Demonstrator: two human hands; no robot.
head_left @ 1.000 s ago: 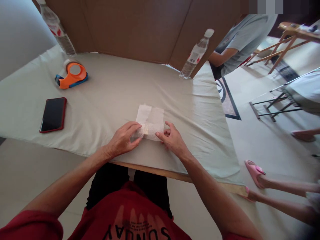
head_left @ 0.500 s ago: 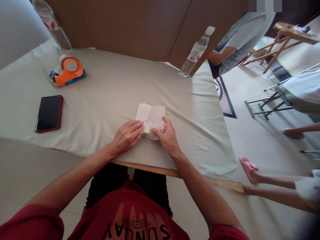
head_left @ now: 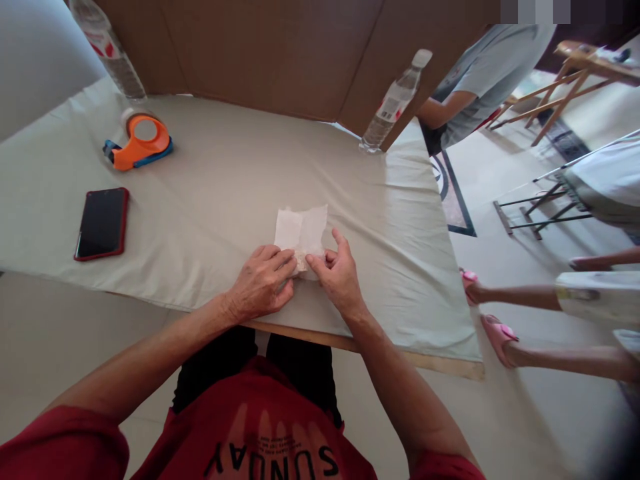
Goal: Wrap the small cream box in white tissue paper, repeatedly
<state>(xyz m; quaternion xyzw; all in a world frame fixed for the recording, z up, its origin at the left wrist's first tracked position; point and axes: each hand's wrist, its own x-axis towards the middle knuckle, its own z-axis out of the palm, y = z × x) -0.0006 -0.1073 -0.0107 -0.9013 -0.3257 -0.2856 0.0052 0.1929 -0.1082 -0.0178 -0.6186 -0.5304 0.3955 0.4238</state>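
A creased white tissue-like sheet (head_left: pixel 301 228) lies on the cloth-covered table near its front edge, its far part spread out and its near part bunched. My left hand (head_left: pixel 263 280) has its fingers curled onto the bunched near edge from the left. From the right, my right hand (head_left: pixel 337 270) pinches that same near part with the thumb on top, while its index finger points up and away. Whatever lies under the fingertips is mostly hidden.
An orange tape dispenser (head_left: pixel 145 141) and a red-cased phone (head_left: pixel 102 223) lie at the left. Water bottles (head_left: pixel 393 103) stand before a brown cardboard panel (head_left: pixel 260 53). People, stools and pink slippers (head_left: pixel 500 340) show at the right, beyond the table.
My left hand's fingers have curled in more over the sheet's near edge. The sheet's far part has lifted and creased slightly. At the right, a person's legs have shifted.
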